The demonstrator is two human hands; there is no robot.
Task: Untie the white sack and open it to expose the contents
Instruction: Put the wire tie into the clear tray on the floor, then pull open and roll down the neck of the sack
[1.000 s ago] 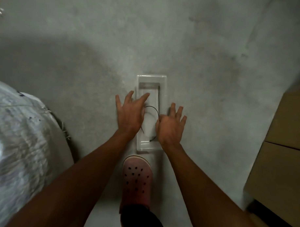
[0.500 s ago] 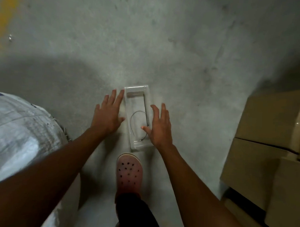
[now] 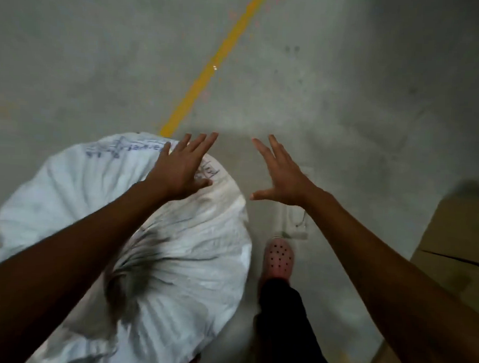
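Note:
A big white woven sack point(image 3: 192, 261) stands on the concrete floor at lower left, its top gathered into a dark puckered neck near my left forearm. Blue handwriting marks its far side. My left hand point(image 3: 181, 168) hovers over the sack's far edge, fingers spread, holding nothing. My right hand point(image 3: 282, 177) is open in the air to the right of the sack, palm turned inward, also holding nothing. The frame is blurred, so any tie on the neck is hard to make out.
A clear plastic tray point(image 3: 293, 226) with a thin black wire lies on the floor under my right wrist. My pink clog point(image 3: 279, 261) stands just before it. Cardboard boxes point(image 3: 453, 243) sit at the right edge. A yellow line point(image 3: 209, 71) crosses the floor.
Both hands lifted away from the clear tray and swung left toward the sack. The view turned left, bringing the whole sack top and the yellow line into sight.

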